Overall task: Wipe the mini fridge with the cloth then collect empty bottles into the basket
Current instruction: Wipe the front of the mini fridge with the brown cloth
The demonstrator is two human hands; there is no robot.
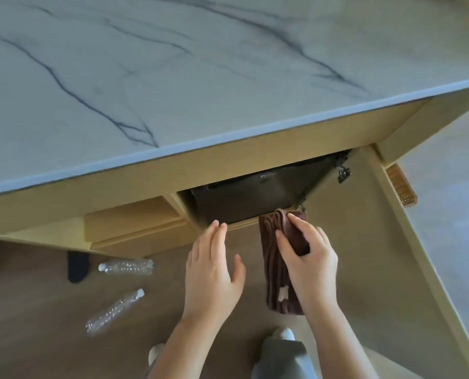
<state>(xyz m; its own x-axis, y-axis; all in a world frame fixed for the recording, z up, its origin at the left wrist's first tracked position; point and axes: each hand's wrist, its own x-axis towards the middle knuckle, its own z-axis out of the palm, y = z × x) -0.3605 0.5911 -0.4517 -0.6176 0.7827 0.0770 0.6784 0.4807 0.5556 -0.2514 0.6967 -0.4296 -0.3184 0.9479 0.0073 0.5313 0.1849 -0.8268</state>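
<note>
**Operator:** Status of the procedure?

**Technician:** Judged from the present layout, the wiping stage is in hand and not shown complete. The collection stage has not begun: two empty plastic bottles, the upper bottle (126,266) and the lower bottle (114,313), lie on the floor. What may be a woven basket (401,185) shows at the far right behind the open cabinet door (370,242); it cannot be identified with certainty.

**Operator:** Grip state?

**Technician:** The right hand (307,258) is closed around the brown cloth (275,266), fingers wrapped over its upper portion; the remainder hangs below the hand. The left hand (214,272) is spread flat and holds nothing.

**Operator:** Position of the work surface relative to the grip?

**Technician:** The dark mini fridge (255,195) sits in the cabinet recess, just ahead of and above both hands. The cloth's upper edge is near the lower front edge of the recess; contact with the fridge cannot be confirmed. Both bottles lie well to the left of the left hand.
</note>
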